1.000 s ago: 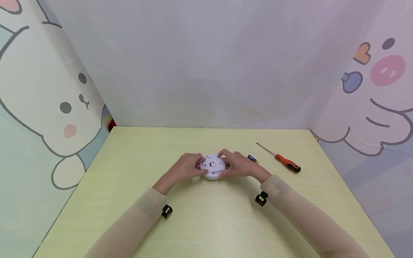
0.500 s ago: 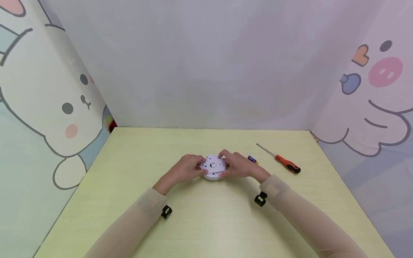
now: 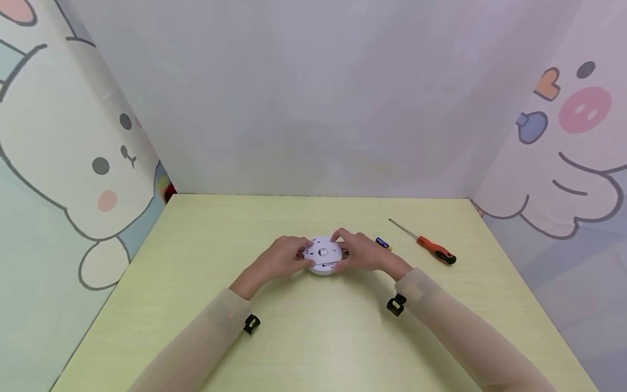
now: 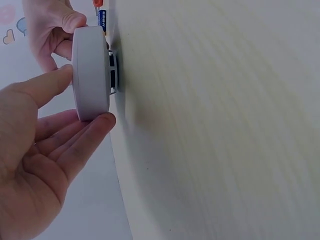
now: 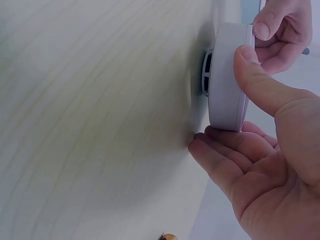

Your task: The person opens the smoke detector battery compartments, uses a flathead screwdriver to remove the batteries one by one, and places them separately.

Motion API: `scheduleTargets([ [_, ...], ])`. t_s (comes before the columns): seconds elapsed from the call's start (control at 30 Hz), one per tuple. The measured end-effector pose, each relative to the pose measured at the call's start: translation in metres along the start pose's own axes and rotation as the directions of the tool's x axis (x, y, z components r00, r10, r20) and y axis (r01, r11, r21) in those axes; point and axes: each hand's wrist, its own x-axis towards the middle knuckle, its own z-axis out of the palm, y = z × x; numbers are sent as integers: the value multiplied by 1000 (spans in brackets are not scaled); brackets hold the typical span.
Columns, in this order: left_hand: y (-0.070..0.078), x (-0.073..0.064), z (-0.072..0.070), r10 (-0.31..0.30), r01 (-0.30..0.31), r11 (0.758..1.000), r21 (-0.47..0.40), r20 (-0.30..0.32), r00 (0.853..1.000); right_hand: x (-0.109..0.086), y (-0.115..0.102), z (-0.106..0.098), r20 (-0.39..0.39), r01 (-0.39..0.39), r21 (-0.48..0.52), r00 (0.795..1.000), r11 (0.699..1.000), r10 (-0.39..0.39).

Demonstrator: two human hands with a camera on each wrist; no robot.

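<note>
A round white smoke detector (image 3: 323, 252) is held between both hands at the middle of the table, its flat printed back facing up. The slotted vent part (image 4: 113, 70) points down at the table top in the left wrist view. My left hand (image 3: 285, 255) grips the left side of the rim, thumb on the upper edge and fingers beneath. On the opposite side my right hand (image 3: 363, 251) holds the rim the same way, with its thumb (image 5: 248, 65) pressed on the upper edge. Some of the lower fingertips are hidden in the head view.
A blue and yellow battery (image 3: 384, 243) lies just beyond the right hand. Farther right is a screwdriver (image 3: 436, 250) with an orange and black handle, its shaft pointing to the back. A pale curtain (image 3: 313, 109) rises behind the light wooden table (image 3: 245, 218).
</note>
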Motion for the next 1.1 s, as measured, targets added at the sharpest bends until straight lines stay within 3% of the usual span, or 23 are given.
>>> scheduleTargets([
  [0.4, -6, -6, 2, -56, 56, 997, -50, 1, 998, -5, 1, 7, -48, 61, -9, 997, 998, -61],
  [0.6, -8, -9, 0, -30, 28, 999, -45, -30, 999, -11, -3, 4, -64, 82, -37, 994, 996, -84],
  [0.73, -11, -13, -3, 7, -9, 999, -35, -54, 999, -17, -3, 2, -108, 99, -125, 988, 987, -112],
  [0.9, -17, -14, -5, 74, -74, 997, -2, -86, 994, -20, 1, -1, -176, 199, -229, 954, 953, -241],
  [1.1, -24, -10, -6, 141, -136, 990, 45, -111, 984, -19, 9, -6, -199, 342, -314, 889, 886, -413],
])
